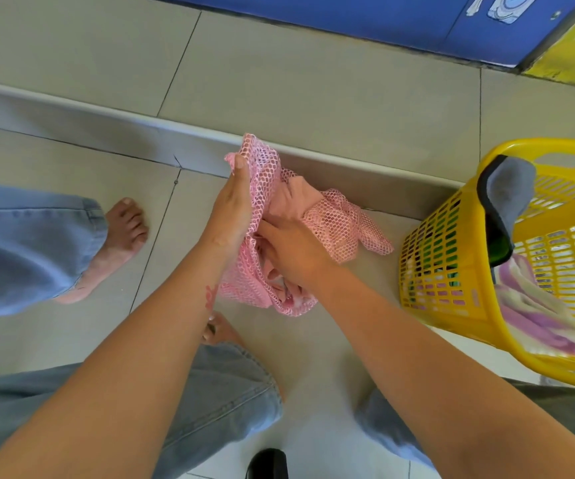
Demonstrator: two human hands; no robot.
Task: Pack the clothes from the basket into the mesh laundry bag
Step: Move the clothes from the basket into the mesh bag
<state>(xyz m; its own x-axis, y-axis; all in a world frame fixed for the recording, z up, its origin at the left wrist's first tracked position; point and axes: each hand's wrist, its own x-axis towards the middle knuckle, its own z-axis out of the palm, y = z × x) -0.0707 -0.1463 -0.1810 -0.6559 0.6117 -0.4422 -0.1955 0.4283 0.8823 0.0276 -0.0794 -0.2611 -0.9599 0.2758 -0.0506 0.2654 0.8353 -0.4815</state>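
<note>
A pink mesh laundry bag (339, 223) hangs over the tiled floor in the middle of the view. My left hand (234, 205) grips the bag's upper edge and holds it up. My right hand (293, 254) is partly inside the bag's mouth, closed on a pale pink garment (293, 198) that shows through the mesh. To the right stands a yellow slatted basket (431, 243) with a grey cloth (511, 191) draped over its rim, a pink-and-white towel (535, 312) inside, and something green at the bottom.
A raised grey step (123, 133) runs diagonally across the floor behind the bag. Bare feet (120, 233) and jean legs (27, 243) are at the left and below. A blue panel (348, 15) and a yellow wall (573, 46) close the far side.
</note>
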